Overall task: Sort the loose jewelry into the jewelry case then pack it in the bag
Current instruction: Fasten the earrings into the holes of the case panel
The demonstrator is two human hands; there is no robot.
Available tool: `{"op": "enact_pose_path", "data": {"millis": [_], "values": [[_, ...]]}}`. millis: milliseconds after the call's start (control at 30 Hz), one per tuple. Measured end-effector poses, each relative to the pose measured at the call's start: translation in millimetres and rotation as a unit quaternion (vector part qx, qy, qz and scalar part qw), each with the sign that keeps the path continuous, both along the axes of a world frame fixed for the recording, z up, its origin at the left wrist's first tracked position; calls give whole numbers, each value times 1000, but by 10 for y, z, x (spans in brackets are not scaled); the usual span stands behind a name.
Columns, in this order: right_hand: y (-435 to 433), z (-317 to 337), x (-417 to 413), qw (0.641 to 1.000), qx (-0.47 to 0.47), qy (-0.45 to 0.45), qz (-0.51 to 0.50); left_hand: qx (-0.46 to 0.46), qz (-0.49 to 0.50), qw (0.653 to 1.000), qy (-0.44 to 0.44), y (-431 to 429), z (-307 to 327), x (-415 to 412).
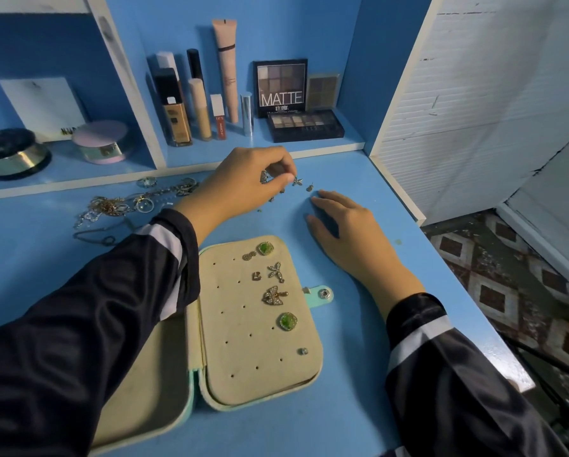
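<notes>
Blue desk top (359, 324) under a shelf of cosmetics (177, 120). Left hand (247, 183) pinches a small metal earring (264, 177) at the back; right hand (349, 232) lies flat beside it, fingers spread. Open mint-green jewelry case with beige felt panel (260, 374) sits nearer, holding 2 green stud earrings (288, 321).

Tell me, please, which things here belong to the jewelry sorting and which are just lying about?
Job: open mint-green jewelry case; small loose earrings; tangled gold and silver chains.
Lying about: black MATTE eyeshadow palette; tan foundation bottle; round lilac powder compact.

Blue desk (359, 374) with shelf cubbies (276, 28); white slatted wall (474, 94); patterned tile floor (507, 275).
</notes>
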State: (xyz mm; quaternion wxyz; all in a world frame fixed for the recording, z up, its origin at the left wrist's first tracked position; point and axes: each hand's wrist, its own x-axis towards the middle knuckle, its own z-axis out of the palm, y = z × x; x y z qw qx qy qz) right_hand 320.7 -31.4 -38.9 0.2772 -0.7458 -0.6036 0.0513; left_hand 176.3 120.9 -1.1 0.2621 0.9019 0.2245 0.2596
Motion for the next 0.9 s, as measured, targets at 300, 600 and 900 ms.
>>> {"op": "enact_pose_path", "data": {"millis": [300, 600, 900], "values": [[86, 18, -53, 998, 51, -13, 33, -76, 37, 996, 4, 54, 79, -197], [268, 48, -146, 995, 70, 48, 49, -151, 18, 988, 1, 43, 132, -442], [452, 80, -255, 990, 71, 65, 103, -187, 34, 981, -25, 105, 114, -610]]}}
